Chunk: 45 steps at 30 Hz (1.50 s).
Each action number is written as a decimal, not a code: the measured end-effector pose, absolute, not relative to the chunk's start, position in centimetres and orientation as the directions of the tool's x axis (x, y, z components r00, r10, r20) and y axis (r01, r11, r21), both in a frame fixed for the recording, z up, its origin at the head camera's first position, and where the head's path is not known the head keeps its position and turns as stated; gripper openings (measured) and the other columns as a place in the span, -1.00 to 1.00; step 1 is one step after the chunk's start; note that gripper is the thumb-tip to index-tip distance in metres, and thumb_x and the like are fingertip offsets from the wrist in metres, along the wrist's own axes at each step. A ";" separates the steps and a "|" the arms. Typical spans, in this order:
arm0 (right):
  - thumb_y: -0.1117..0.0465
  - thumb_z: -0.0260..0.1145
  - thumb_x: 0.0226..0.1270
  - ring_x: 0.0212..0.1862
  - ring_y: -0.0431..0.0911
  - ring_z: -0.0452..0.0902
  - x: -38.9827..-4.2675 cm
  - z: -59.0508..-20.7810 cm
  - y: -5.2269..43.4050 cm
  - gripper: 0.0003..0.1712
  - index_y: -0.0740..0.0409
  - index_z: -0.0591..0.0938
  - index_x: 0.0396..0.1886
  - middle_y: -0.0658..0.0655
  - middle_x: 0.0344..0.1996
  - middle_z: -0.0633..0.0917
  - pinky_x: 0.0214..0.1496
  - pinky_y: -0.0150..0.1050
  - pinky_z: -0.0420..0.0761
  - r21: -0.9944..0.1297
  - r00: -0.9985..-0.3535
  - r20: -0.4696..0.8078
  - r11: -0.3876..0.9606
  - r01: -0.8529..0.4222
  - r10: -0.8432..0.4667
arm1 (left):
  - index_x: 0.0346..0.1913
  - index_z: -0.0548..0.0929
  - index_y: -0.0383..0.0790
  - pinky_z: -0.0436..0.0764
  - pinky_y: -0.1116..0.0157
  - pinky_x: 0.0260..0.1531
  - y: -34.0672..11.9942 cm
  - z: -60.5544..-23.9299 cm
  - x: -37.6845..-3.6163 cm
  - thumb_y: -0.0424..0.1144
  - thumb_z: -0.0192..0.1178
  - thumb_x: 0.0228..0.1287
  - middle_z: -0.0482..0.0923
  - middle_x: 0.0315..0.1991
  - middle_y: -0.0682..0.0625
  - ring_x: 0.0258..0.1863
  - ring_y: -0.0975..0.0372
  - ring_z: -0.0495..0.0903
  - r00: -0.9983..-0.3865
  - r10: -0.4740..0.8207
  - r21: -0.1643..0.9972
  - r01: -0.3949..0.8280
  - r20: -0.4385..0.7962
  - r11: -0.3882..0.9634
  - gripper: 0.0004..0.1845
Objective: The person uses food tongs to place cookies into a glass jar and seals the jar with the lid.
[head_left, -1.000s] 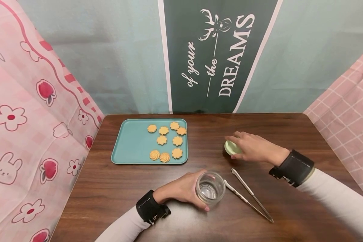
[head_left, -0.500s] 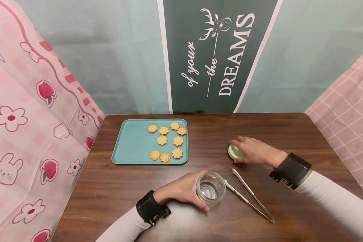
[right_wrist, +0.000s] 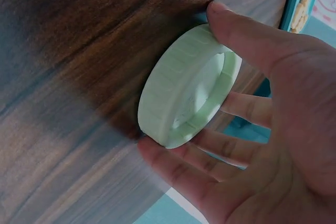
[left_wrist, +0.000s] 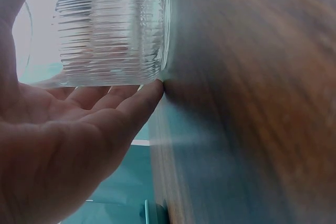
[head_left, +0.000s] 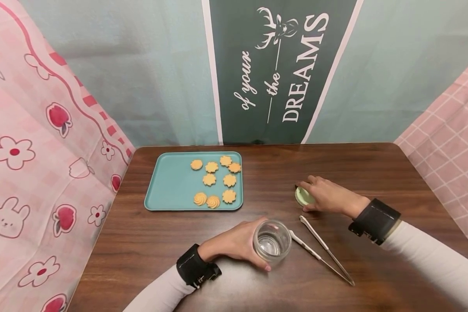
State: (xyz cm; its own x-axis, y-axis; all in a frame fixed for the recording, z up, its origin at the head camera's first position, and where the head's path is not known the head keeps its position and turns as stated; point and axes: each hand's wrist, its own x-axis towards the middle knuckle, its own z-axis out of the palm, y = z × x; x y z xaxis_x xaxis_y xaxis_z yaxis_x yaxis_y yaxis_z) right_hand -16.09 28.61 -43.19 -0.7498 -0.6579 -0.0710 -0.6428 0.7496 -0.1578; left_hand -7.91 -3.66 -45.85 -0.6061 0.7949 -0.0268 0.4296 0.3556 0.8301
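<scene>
In the head view, my left hand (head_left: 238,242) holds a clear glass jar (head_left: 272,245) standing upright on the table, thumb on the near side and fingers round the far side. Nothing shows inside the jar. The left wrist view brings out the ribbed wall of the jar (left_wrist: 110,30) and its base at the tabletop. Farther right, my right hand (head_left: 327,195) grips a pale green round lid (head_left: 303,197) by its edge. Seen from the right wrist, the lid (right_wrist: 178,87) lies at the wood with its hollow side up, between thumb and fingertips.
A teal tray (head_left: 171,182) stands at the back left of the wooden table (head_left: 140,251), bearing several cookies (head_left: 209,179) on its right half. White-handled metal tongs (head_left: 323,247) lie in a V between jar and lid. Curtains (head_left: 160,86) rise behind and at both sides.
My right hand has come slightly nearer and to the right together with the lid, then almost stopped. The left hand and the jar have stayed put.
</scene>
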 end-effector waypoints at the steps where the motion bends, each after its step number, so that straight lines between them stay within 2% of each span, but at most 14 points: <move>1: -0.01 0.70 0.14 -0.29 -0.03 0.52 -16.1 -43.2 28.6 -0.17 0.36 0.61 0.28 0.26 -0.17 0.58 -0.34 -0.14 0.61 -0.156 -0.749 -0.069 0.749 -0.644 -0.659 | 0.32 0.45 0.04 0.56 0.47 0.14 -3.7 -45.8 -7.9 -0.01 0.78 -0.17 0.68 0.11 0.13 0.11 0.42 0.63 -0.604 0.797 0.828 0.435 -0.024 0.354 -0.05; 15: -0.02 0.67 0.18 -0.26 0.02 0.49 -15.8 -43.4 28.7 -0.17 0.35 0.60 0.33 0.27 -0.17 0.54 -0.30 -0.09 0.58 -0.148 -0.754 -0.051 0.751 -0.643 -0.655 | 0.35 0.44 0.05 0.55 0.46 0.18 -3.7 -45.8 -8.1 -0.02 0.78 -0.16 0.68 0.14 0.11 0.14 0.41 0.62 -0.596 0.802 0.844 0.419 -0.021 0.333 -0.02; 22: -0.02 0.66 0.20 -0.17 0.10 0.54 -15.6 -43.3 28.8 -0.12 0.35 0.55 0.40 0.36 -0.07 0.56 -0.22 -0.04 0.62 -0.148 -0.766 -0.070 0.766 -0.626 -0.639 | 0.32 0.46 0.03 0.56 0.46 0.17 -3.7 -45.8 -8.0 -0.03 0.78 -0.18 0.68 0.12 0.11 0.12 0.41 0.63 -0.606 0.795 0.843 0.418 -0.018 0.338 -0.04; 31: -0.14 0.55 0.32 -0.05 0.16 0.60 -15.4 -42.9 28.9 -0.05 0.26 0.43 0.53 0.37 0.08 0.57 -0.31 -0.05 0.65 -0.190 -0.809 -0.128 0.815 -0.547 -0.573 | 0.32 0.46 0.02 0.56 0.46 0.16 -3.7 -45.7 -7.9 -0.04 0.78 -0.19 0.68 0.11 0.12 0.11 0.42 0.62 -0.610 0.792 0.842 0.412 -0.029 0.348 -0.04; 34: -0.12 0.55 0.33 0.01 0.22 0.62 -15.1 -42.7 29.2 -0.06 0.27 0.43 0.53 0.40 0.11 0.59 -0.26 0.01 0.68 -0.165 -0.817 -0.086 0.817 -0.553 -0.571 | 0.32 0.45 0.03 0.56 0.46 0.16 -3.6 -45.7 -7.9 -0.03 0.78 -0.19 0.68 0.11 0.13 0.11 0.42 0.62 -0.611 0.791 0.840 0.412 -0.033 0.353 -0.04; 39: -0.06 0.57 0.32 0.14 0.32 0.59 -14.5 -42.1 29.6 -0.09 0.29 0.44 0.51 0.43 0.21 0.58 -0.04 0.20 0.70 -0.133 -0.815 0.019 0.807 -0.576 -0.579 | 0.32 0.46 0.04 0.56 0.46 0.16 -3.6 -45.7 -7.9 -0.03 0.78 -0.18 0.68 0.11 0.13 0.11 0.42 0.62 -0.610 0.792 0.839 0.414 -0.033 0.354 -0.05; 45: -0.03 0.58 0.32 0.13 0.30 0.61 -13.8 -40.9 30.1 -0.10 0.29 0.45 0.50 0.41 0.20 0.59 -0.02 0.22 0.69 -0.123 -0.815 0.076 0.806 -0.579 -0.574 | 0.31 0.47 0.03 0.56 0.47 0.14 -3.7 -45.7 -7.8 -0.02 0.78 -0.18 0.69 0.10 0.13 0.10 0.43 0.63 -0.613 0.789 0.833 0.423 -0.027 0.357 -0.05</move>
